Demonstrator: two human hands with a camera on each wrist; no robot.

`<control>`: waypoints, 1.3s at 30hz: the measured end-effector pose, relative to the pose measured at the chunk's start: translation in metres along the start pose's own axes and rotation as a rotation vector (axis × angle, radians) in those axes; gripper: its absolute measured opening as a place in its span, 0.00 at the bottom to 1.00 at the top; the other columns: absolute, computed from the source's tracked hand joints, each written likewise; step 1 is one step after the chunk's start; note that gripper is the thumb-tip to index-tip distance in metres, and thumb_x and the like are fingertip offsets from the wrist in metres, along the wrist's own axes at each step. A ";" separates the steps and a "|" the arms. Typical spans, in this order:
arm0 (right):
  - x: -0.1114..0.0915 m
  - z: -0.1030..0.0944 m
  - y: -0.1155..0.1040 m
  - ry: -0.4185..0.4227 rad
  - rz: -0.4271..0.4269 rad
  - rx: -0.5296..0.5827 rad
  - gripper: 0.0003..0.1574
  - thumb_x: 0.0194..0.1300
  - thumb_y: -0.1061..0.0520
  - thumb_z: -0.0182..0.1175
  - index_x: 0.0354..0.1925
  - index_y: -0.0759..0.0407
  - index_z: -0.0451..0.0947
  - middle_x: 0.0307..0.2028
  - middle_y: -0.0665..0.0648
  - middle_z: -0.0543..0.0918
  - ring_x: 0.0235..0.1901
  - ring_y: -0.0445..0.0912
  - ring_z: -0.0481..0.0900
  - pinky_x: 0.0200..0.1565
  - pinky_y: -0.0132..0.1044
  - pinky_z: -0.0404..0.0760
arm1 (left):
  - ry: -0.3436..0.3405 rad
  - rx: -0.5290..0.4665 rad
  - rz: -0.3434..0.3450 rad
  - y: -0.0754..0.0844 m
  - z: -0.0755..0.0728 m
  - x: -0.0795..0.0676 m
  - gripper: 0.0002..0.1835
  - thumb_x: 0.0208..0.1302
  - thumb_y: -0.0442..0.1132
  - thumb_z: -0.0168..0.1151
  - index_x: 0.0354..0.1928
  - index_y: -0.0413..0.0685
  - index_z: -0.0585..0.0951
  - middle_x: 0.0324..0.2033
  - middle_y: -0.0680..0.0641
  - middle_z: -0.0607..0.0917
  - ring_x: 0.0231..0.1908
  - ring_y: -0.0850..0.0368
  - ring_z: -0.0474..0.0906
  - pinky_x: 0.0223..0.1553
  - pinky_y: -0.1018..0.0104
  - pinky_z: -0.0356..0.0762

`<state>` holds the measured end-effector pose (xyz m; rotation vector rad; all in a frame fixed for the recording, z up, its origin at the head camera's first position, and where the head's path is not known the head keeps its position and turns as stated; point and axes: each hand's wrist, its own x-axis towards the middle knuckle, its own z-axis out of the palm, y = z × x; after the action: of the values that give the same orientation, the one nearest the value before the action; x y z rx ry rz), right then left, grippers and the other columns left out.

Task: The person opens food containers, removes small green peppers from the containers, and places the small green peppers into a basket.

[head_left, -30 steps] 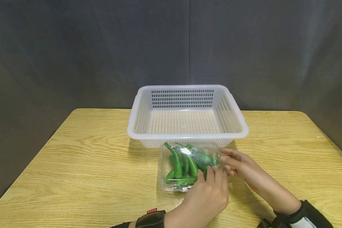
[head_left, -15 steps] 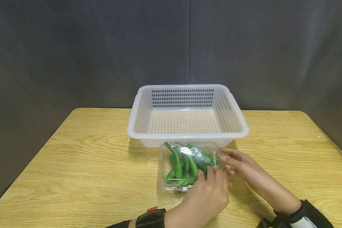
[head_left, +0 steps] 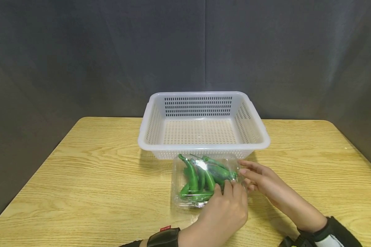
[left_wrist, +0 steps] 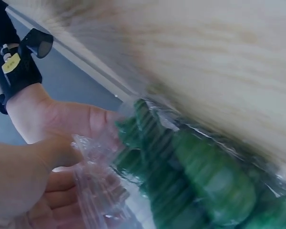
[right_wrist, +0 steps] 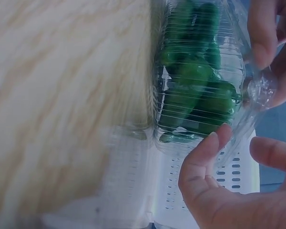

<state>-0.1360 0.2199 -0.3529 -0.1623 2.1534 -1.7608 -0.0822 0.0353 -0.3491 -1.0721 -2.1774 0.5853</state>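
A clear plastic clamshell box [head_left: 177, 187] holding several long green peppers [head_left: 191, 176] lies on the table, close in front of a white basket. My left hand [head_left: 224, 211] comes in from the front, its bent fingers over the box's near right corner. In the right wrist view, the left hand's fingers [right_wrist: 262, 52] pinch the clear rim. My right hand [head_left: 266, 181] is at the box's right side, fingers curled at the edge. From the right wrist, its fingertips [right_wrist: 222, 136] touch the clear plastic beside the peppers. The lid looks down over the peppers; its right edge is partly hidden by my hands.
The white slotted basket [head_left: 204, 147] stands behind the box with nothing visible in it. Both rest on a wood-grain table [head_left: 96, 178]. A dark grey curtain [head_left: 185, 51] hangs behind the table's far edge.
Both hands stay in nearly the same place. The glare on the lid has shifted, and the peppers on the right show more clearly through it.
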 end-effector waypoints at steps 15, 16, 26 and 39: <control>0.002 -0.003 0.002 -0.005 0.007 0.018 0.38 0.75 0.58 0.48 0.73 0.76 0.47 0.37 0.53 0.73 0.30 0.39 0.72 0.35 0.34 0.79 | 0.012 -0.063 -0.104 0.004 -0.004 -0.003 0.17 0.68 0.47 0.62 0.51 0.42 0.84 0.48 0.47 0.84 0.47 0.56 0.84 0.45 0.63 0.83; 0.002 -0.004 0.002 -0.007 0.006 0.015 0.38 0.75 0.58 0.48 0.73 0.77 0.48 0.38 0.53 0.74 0.30 0.39 0.73 0.35 0.34 0.79 | 0.015 -0.062 -0.106 0.004 -0.004 -0.003 0.18 0.68 0.47 0.62 0.52 0.42 0.83 0.48 0.47 0.84 0.47 0.56 0.83 0.45 0.63 0.83; -0.001 -0.010 0.004 -0.110 -0.029 -0.125 0.38 0.70 0.66 0.44 0.70 0.83 0.42 0.33 0.56 0.83 0.32 0.45 0.82 0.38 0.41 0.82 | 0.037 -0.094 -0.126 0.000 -0.001 -0.005 0.23 0.66 0.48 0.64 0.58 0.43 0.80 0.52 0.47 0.82 0.51 0.56 0.82 0.50 0.64 0.80; -0.005 -0.014 0.004 -0.284 -0.053 -0.109 0.35 0.76 0.59 0.45 0.68 0.83 0.48 0.27 0.54 0.80 0.28 0.44 0.80 0.37 0.41 0.82 | 0.055 -0.189 -0.131 -0.013 0.001 -0.012 0.25 0.67 0.44 0.63 0.64 0.44 0.74 0.57 0.49 0.80 0.55 0.57 0.79 0.57 0.62 0.75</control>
<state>-0.1359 0.2348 -0.3537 -0.4722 2.0523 -1.5419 -0.0838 0.0176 -0.3455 -1.0186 -2.2684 0.2932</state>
